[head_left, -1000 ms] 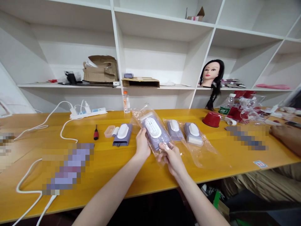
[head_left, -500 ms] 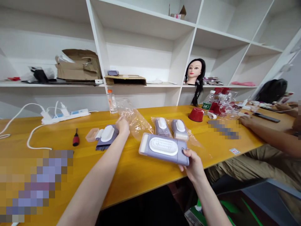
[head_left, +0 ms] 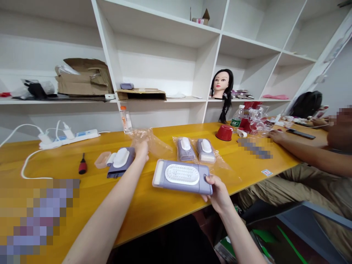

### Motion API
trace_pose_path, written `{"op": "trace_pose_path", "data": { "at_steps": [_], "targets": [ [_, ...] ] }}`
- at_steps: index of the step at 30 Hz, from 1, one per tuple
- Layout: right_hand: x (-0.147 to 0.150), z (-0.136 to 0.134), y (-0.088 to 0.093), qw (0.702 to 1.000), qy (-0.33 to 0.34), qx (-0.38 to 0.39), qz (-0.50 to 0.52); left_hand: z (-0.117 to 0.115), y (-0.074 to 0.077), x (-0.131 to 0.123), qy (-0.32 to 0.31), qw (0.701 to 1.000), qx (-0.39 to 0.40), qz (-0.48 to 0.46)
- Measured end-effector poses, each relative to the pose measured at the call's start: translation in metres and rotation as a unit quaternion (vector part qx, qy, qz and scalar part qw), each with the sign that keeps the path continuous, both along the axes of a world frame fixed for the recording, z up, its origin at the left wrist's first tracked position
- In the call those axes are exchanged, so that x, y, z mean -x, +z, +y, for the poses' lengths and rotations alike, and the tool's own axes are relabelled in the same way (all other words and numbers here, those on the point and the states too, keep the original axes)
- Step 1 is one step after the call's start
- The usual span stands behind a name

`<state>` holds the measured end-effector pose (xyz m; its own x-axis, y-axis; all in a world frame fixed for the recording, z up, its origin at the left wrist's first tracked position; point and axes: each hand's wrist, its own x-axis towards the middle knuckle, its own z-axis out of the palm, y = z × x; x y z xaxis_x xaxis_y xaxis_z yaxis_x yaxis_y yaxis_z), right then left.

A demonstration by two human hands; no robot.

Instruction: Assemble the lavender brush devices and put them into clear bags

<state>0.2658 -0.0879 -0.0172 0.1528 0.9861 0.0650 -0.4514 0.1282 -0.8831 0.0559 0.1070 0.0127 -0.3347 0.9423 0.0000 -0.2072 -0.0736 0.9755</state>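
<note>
My right hand grips one end of a lavender, box-shaped device with a white oval panel, held tilted above the table's front part. A pale strip runs across its far left end. My left hand is closed on a crumpled clear plastic bag; its fingertips are partly hidden. Just left of that hand lies a similar lavender device, its clear end cap open. Behind the held device, two more lavender devices lie in clear plastic.
On the left are a red-handled screwdriver and a white power strip with cables. A bottle stands by the shelf. A red cup is upside down at the right. Another person's arm rests on the table there.
My left hand has drawn the plastic bag together, and it now lies lower and more bunched. The view has shifted slightly right; the device stays in my right hand.
</note>
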Motion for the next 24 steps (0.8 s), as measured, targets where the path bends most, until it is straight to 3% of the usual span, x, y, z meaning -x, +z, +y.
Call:
{"op": "trace_pose_path", "data": {
  "at_steps": [3,9,13,17,20,24],
  "targets": [
    [0.005,0.001,-0.001,1.000,0.015,0.008,-0.009,-0.009,0.010,0.004,-0.002,1.000,0.020,0.004],
    [0.017,0.009,-0.009,0.997,0.063,0.028,-0.039,-0.027,0.027,0.022,-0.069,0.997,0.024,0.022],
    [0.024,0.014,-0.013,0.993,0.103,0.033,-0.055,-0.059,0.034,0.041,-0.109,0.993,0.015,0.040],
    [0.039,0.021,-0.009,0.989,0.133,0.046,-0.053,-0.095,0.028,0.054,-0.159,0.986,0.002,0.042],
    [0.057,0.032,-0.004,0.985,0.154,0.073,-0.038,-0.106,0.019,0.057,-0.120,0.989,-0.053,-0.075],
    [0.081,0.052,-0.001,0.980,0.180,0.086,-0.017,-0.096,0.006,0.066,0.022,0.971,-0.134,-0.195]
  ]
}}
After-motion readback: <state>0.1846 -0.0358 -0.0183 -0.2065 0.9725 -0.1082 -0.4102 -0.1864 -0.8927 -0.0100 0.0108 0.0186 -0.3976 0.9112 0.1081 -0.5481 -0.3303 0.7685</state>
